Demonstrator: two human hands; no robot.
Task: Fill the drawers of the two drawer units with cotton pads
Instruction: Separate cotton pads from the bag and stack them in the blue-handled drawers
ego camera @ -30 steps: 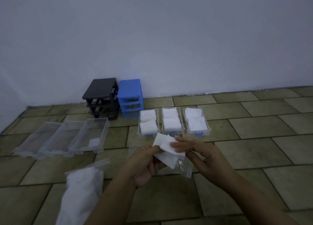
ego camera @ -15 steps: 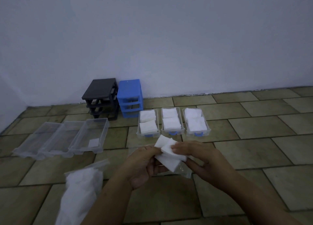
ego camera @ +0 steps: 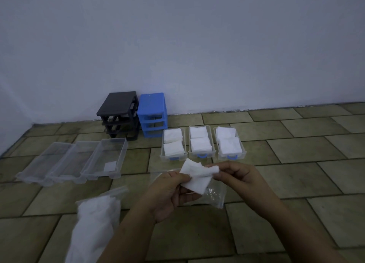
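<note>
My left hand (ego camera: pixel 169 193) grips a small stack of white cotton pads (ego camera: pixel 196 180) together with a clear plastic bag (ego camera: pixel 214 195) that hangs below. My right hand (ego camera: pixel 235 173) pinches the top pad at its right edge. Three clear drawers with blue handles (ego camera: pixel 201 156), each holding white pads, lie on the floor just beyond my hands. Three more clear drawers (ego camera: pixel 65 175) lie in a row at the left; the rightmost one (ego camera: pixel 120 154) holds a single pad (ego camera: pixel 109 166). The black drawer unit (ego camera: pixel 118 114) and the blue drawer unit (ego camera: pixel 152 114) stand drawerless against the wall.
A second clear bag full of white pads (ego camera: pixel 96 221) lies on the tiled floor at my lower left. The pale wall (ego camera: pixel 177 45) closes the far side. Bare tiles (ego camera: pixel 296 154) stretch out to the right.
My right hand has drawn the top pad a little to the right, away from the stack in my left hand. The pads sit slightly lower than a second ago.
</note>
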